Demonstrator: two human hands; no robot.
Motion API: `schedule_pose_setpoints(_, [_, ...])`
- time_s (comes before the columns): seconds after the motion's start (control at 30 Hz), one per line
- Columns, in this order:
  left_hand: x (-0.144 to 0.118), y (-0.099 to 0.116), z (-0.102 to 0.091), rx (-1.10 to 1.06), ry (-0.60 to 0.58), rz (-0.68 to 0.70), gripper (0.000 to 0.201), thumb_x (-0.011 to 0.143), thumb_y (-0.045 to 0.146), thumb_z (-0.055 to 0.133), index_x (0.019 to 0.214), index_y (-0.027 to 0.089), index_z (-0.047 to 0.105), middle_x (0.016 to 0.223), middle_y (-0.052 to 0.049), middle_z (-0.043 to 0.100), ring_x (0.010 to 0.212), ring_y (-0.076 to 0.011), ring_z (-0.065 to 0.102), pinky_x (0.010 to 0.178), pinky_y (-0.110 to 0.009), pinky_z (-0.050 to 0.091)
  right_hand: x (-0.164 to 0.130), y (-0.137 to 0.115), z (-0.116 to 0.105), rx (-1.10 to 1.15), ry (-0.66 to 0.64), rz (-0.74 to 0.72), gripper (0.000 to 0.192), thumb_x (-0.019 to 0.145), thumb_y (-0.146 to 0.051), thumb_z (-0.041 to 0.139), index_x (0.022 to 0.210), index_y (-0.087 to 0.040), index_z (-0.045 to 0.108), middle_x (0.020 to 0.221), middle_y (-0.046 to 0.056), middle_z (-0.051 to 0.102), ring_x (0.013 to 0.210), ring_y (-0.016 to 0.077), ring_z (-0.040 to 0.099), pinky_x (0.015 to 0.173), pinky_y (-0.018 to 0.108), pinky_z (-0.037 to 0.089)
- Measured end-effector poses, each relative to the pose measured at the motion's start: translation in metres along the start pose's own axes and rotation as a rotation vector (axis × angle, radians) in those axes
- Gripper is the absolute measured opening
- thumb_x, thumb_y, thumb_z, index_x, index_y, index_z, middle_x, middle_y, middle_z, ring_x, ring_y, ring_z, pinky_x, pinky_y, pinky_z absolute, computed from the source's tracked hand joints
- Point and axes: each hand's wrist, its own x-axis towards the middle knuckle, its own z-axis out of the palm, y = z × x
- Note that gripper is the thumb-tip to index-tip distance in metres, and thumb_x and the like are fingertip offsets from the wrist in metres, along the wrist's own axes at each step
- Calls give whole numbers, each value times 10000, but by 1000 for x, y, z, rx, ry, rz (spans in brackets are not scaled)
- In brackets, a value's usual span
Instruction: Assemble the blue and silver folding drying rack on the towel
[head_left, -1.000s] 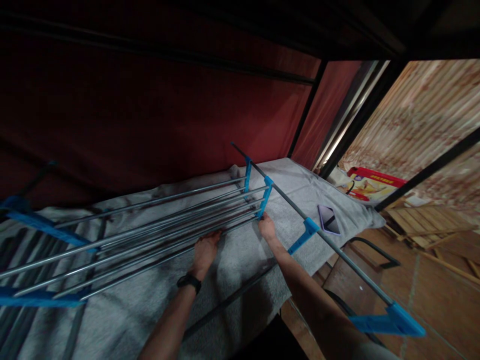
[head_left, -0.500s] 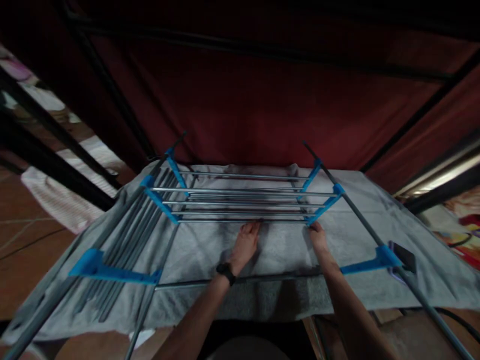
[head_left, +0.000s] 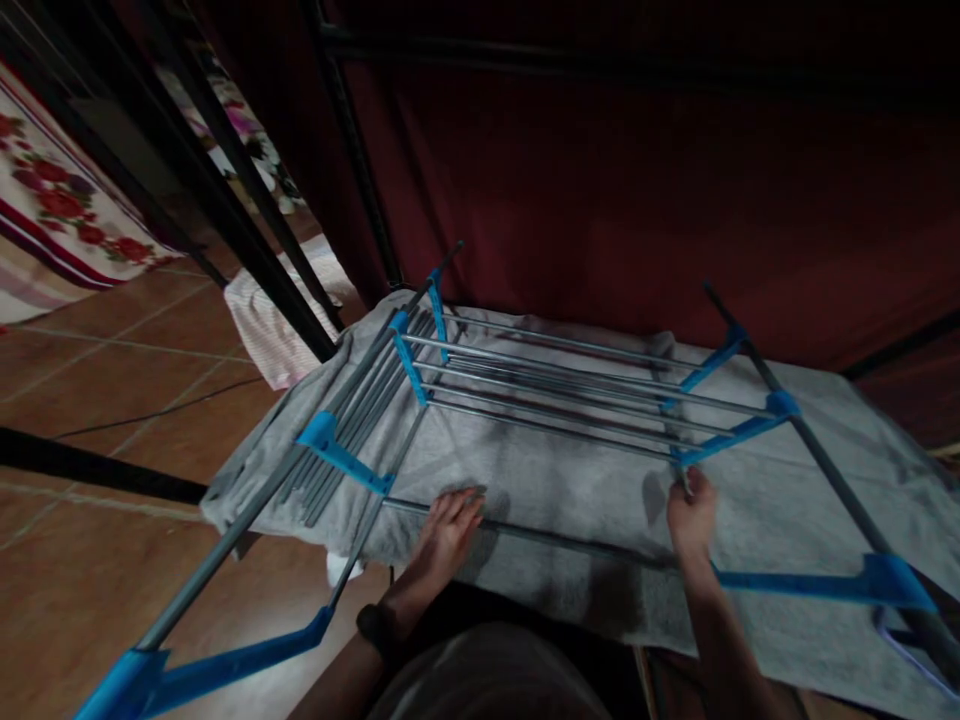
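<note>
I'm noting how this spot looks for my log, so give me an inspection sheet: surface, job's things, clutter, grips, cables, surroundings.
Surface: grey cloth, wrinkled, under the rack.
Job's things: rack of metal bars with blue brackets; tubes lie side by side at the left.
Clutter: purple-edged flat item at the right, partly hidden by the rack.
Left grip: bare hand, fingers extended, over the near crossbar; contact unclear.
Right grip: bare hand, fingers curled at a blue bracket's lower end; how firmly, cannot tell.
Cables: thin dark cable on the tiled floor, left.
Surroundings: dark red curtain behind; floral cloth and pale cloth left.
</note>
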Motion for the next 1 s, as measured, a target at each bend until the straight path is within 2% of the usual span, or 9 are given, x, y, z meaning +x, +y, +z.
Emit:
schedule_pose_setpoints(0.03, [-5,-3,-5,15,-49,13,365,1035,213,519,1356,242,692,1308,-91,731,1221,-268,647,1080,-481,543,-19,-6,1,18,-32,-23,473,895,-445,473,1227,-148,632,1223,183,689,1143,304,664,1033,508,528])
schedule_pose_setpoints(0.13, [-12,-1,-20,58,-187,41,418,1011,175,535,1406,239,655,1350,-82,706,1261,-251,622,1126,-452,503,-80,-30,6,103,-420,-308,393,1029,-445,444,1256,-216,669,1261,123,721,1189,267,676,1074,470,526])
schedule_pose_setpoints(0.17, [-11,2,-23,77,-220,40,445,1004,138,512,1419,234,641,1373,-80,691,1276,-244,610,1140,-446,489,-98,-39,8,96,-506,-398,378,1056,-426,427,1256,-230,681,1246,111,734,1184,259,684,1061,455,538])
schedule_pose_setpoints(0.27, [-1,13,-28,145,-292,7,499,970,36,429,1366,229,664,1340,-73,696,1257,-228,609,1137,-430,478,-134,-59,9,5,-617,-643,361,1087,-377,421,1265,-245,706,1198,100,757,1156,262,702,1027,444,556])
schedule_pose_setpoints(0.37, [12,20,-29,198,-326,-4,489,949,11,414,1267,239,707,1255,-68,721,1215,-233,622,1119,-428,479,-143,-70,7,-150,-665,-807,336,1080,-342,460,1277,-255,718,1192,93,758,1099,264,720,1017,450,558])
schedule_pose_setpoints(0.53, [22,24,-38,164,-279,15,453,963,29,422,1219,262,714,1213,-57,718,1187,-231,624,1120,-430,458,-137,-73,7,-317,-688,-862,389,1081,-254,414,1329,-288,712,1257,71,753,1098,244,730,1000,416,580])
schedule_pose_setpoints(0.8, [21,21,-38,122,-262,37,486,947,6,432,1282,240,694,1231,-65,720,1195,-237,615,1118,-414,451,-139,-70,8,-324,-668,-864,388,1075,-262,442,1332,-288,731,1308,81,753,1137,259,739,970,390,611])
schedule_pose_setpoints(0.9, [11,15,-31,68,-171,3,439,969,54,439,1276,238,694,1263,-74,720,1183,-255,626,1087,-434,484,-139,-71,7,-322,-674,-858,383,1075,-269,448,1334,-278,731,1303,87,753,1090,255,750,929,377,619])
schedule_pose_setpoints(1.0, [-10,3,-28,-3,30,-157,275,1019,196,463,1114,253,715,1167,-85,732,1104,-274,650,1022,-452,525,-139,-72,7,-323,-670,-855,379,1077,-269,446,1331,-277,727,1257,82,767,1065,251,751,930,387,616])
